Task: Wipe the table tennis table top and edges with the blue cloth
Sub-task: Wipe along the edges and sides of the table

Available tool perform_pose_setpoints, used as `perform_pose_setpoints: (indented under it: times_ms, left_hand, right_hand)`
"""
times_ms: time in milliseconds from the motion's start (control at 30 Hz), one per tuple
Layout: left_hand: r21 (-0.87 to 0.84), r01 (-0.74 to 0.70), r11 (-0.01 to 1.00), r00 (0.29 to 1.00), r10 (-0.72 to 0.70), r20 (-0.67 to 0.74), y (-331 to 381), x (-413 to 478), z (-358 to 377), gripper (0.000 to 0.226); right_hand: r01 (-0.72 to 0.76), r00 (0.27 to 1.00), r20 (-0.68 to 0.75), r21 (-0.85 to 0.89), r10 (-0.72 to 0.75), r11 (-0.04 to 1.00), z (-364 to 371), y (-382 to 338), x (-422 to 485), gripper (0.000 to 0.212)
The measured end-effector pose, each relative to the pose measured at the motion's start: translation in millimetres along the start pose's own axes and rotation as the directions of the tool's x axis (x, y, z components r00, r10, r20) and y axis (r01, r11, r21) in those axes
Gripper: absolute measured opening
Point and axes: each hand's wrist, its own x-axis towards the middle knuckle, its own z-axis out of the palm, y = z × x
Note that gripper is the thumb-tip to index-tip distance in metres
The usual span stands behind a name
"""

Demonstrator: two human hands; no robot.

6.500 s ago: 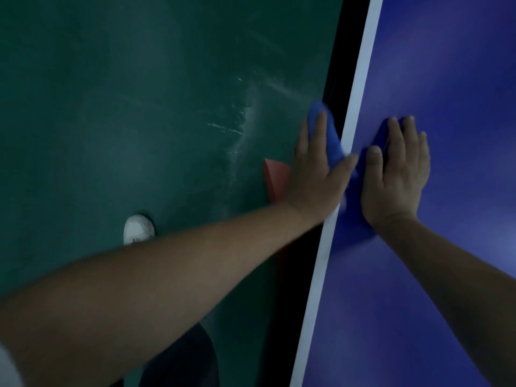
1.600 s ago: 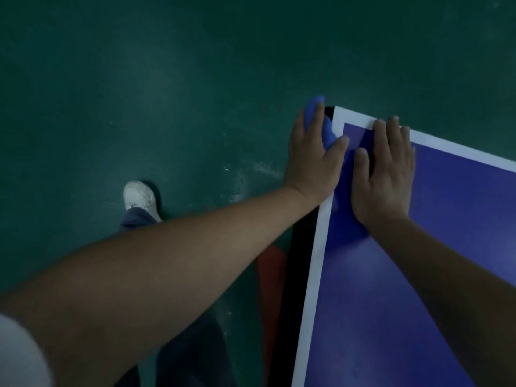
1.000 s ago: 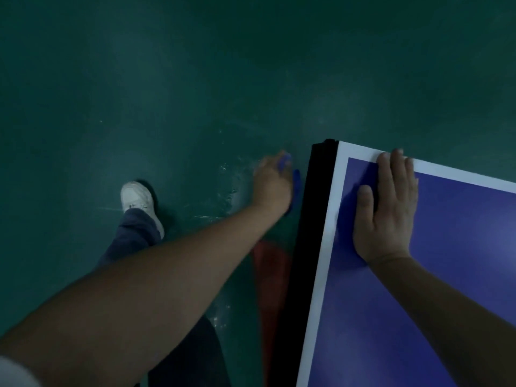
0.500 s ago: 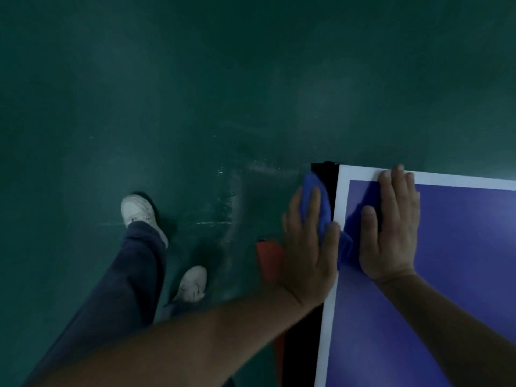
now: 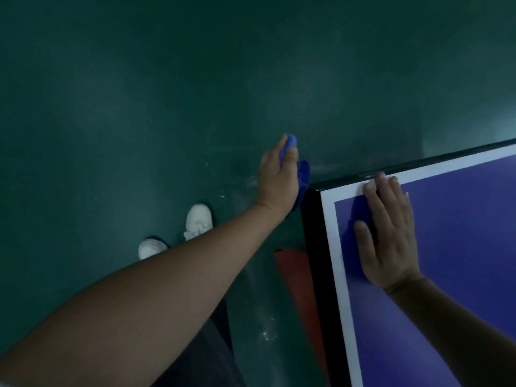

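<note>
The table tennis table (image 5: 460, 247) fills the lower right, with a blue top, a white border line and a black side edge. Its corner lies near the middle of the view. My left hand (image 5: 277, 180) grips the blue cloth (image 5: 303, 174) just off that corner, beside the black edge and over the floor. Part of the cloth pokes out past my fingertips. My right hand (image 5: 388, 233) lies flat on the blue top near the corner, fingers straight, fingertips reaching the white line.
The dark green floor (image 5: 139, 107) spreads to the left and beyond the table, with pale scuff marks near the corner. My two white shoes (image 5: 195, 222) stand left of the table. A red patch (image 5: 296, 280) shows on the floor beside the black edge.
My left hand with the cloth has slid off the side edge, past the corner. The view has turned, so the table's end edge now runs up to the right. My feet have stepped closer together.
</note>
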Motion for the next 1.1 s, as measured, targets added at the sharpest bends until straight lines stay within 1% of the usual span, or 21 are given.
perform_pose_setpoints:
  times_ms: [33, 100, 167, 200, 267, 300, 333, 400, 533, 667, 767, 800, 867, 900, 967, 1033, 1100]
  left_hand:
    - [0.009, -0.043, 0.999, 0.995, 0.042, 0.088, 4.0, -2.0, -2.7, 0.043]
    - [0.046, -0.102, 0.994, 0.956, 0.085, 0.281, 12.8, -7.0, -6.0, 0.043]
    - [0.128, -0.150, 0.980, 0.886, 0.076, 0.456, 24.6, -6.2, -8.3, 0.044]
    - [0.172, -0.175, 0.969, 0.836, 0.054, 0.546, 32.5, -1.5, -7.7, 0.044]
    - [0.237, -0.186, 0.954, 0.741, -0.022, 0.671, 41.7, 3.2, -13.5, 0.045]
    - [0.263, -0.170, 0.950, 0.693, -0.074, 0.717, 47.1, 7.7, -13.8, 0.046]
    - [0.290, -0.160, 0.944, 0.654, -0.119, 0.747, 50.5, 11.0, -14.7, 0.048]
    - [0.328, -0.165, 0.930, 0.597, -0.170, 0.784, 55.6, 14.1, -14.0, 0.056]
    - [0.426, -0.234, 0.874, 0.513, -0.261, 0.818, 58.9, 27.2, 8.0, 0.063]
    - [0.464, -0.335, 0.820, 0.466, -0.285, 0.838, 70.6, 52.0, 75.9, 0.061]
    - [0.437, -0.328, 0.837, 0.442, -0.273, 0.855, 77.5, 60.1, 115.5, 0.057]
    - [0.428, -0.322, 0.845, 0.452, -0.260, 0.853, 79.6, 60.2, 119.7, 0.056]
    - [0.419, -0.308, 0.854, 0.471, -0.246, 0.847, 82.4, 57.4, 108.2, 0.055]
    - [0.418, -0.304, 0.856, 0.467, -0.249, 0.848, 81.9, 53.3, 92.1, 0.055]
    - [0.415, -0.322, 0.851, 0.423, -0.263, 0.867, 76.7, 41.2, 45.8, 0.057]
    - [0.405, -0.339, 0.849, 0.394, -0.262, 0.881, 71.9, 30.4, 5.6, 0.059]
    - [0.418, -0.348, 0.839, 0.370, -0.287, 0.883, 71.0, 31.1, 7.1, 0.060]
  right_hand:
    - [-0.021, 1.000, -0.016, 0.005, 0.021, 1.000, -0.2, -0.3, 0.3, 0.058]
    - [-0.117, 0.992, -0.043, 0.000, 0.117, 0.993, -1.8, -3.5, -1.0, 0.058]
    - [-0.296, 0.955, -0.031, -0.022, 0.295, 0.955, -5.1, -9.2, -3.2, 0.063]
    - [-0.425, 0.905, -0.026, -0.038, 0.424, 0.904, -7.1, -12.5, -3.0, 0.068]
    - [-0.642, 0.766, -0.004, -0.067, 0.643, 0.764, -5.0, -22.7, -5.3, 0.076]
    - [-0.706, 0.706, 0.008, -0.064, 0.708, 0.705, -5.1, -24.1, -2.6, 0.077]
    - [-0.747, 0.663, 0.021, -0.055, 0.749, 0.663, -4.4, -24.6, 1.2, 0.077]
    - [-0.783, 0.619, 0.039, -0.049, 0.785, 0.620, -3.2, -26.3, 5.3, 0.076]
    - [-0.791, 0.611, 0.030, -0.026, 0.791, 0.612, -0.2, -26.4, 6.5, 0.072]
    - [-0.783, 0.622, 0.023, -0.005, 0.783, 0.622, -2.1, -26.2, 7.6, 0.073]
    - [-0.783, 0.622, 0.028, -0.011, 0.783, 0.622, -4.8, -28.7, 10.0, 0.075]
    - [-0.783, 0.621, 0.026, -0.017, 0.783, 0.621, -5.4, -29.5, 10.6, 0.075]
    - [-0.784, 0.620, 0.021, -0.026, 0.784, 0.620, -6.3, -29.2, 11.0, 0.076]
    - [-0.786, 0.617, 0.018, -0.026, 0.787, 0.618, -6.4, -28.6, 11.1, 0.076]
    - [-0.787, 0.617, 0.000, -0.028, 0.787, 0.617, -4.0, -28.0, 9.6, 0.075]
    - [-0.785, 0.620, -0.030, -0.024, 0.784, 0.619, -1.6, -28.7, 8.5, 0.073]
    - [-0.778, 0.628, -0.040, -0.028, 0.777, 0.627, -0.5, -28.1, 8.3, 0.073]
